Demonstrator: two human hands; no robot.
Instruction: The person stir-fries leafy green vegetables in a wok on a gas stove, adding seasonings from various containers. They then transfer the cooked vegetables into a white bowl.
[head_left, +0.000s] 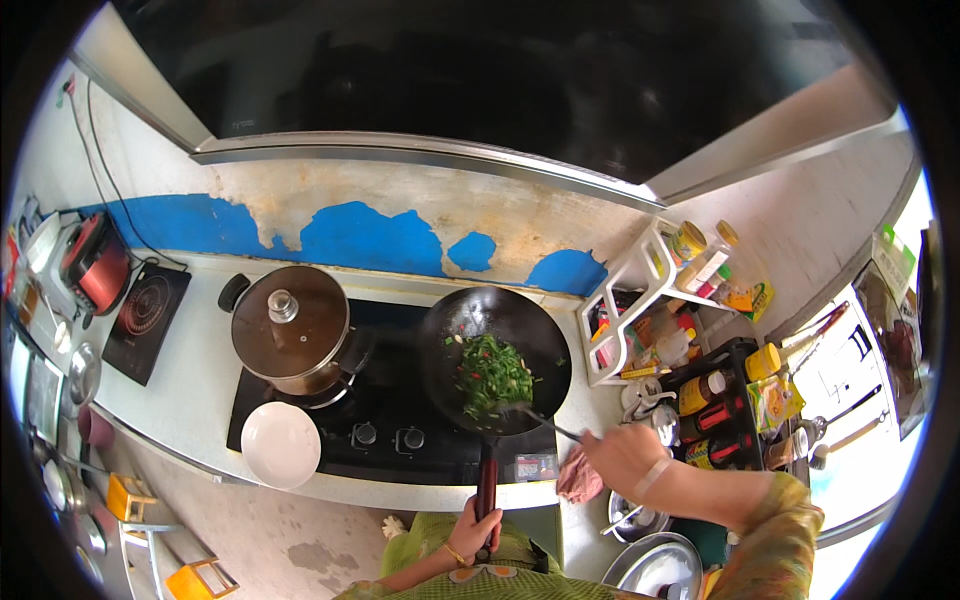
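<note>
A black wok (551, 352) sits on the right burner of a black gas hob (394, 375). Chopped green vegetables with bits of red (495, 375) lie in its bowl. My left hand (474, 531) is wrapped around the wok's dark red handle (487, 480), near the front edge of the counter. My right hand (626, 461) grips a metal spatula (553, 425), whose blurred head is in the near side of the vegetables.
A lidded pot (289, 345) stands on the left burner. Near it, a white plate (280, 445) overlaps the hob's front left corner. An induction cooker (145, 322) lies farther left. Right of the wok are a pink cloth (580, 476), a white shelf (611, 349) and a black bottle rack (739, 397).
</note>
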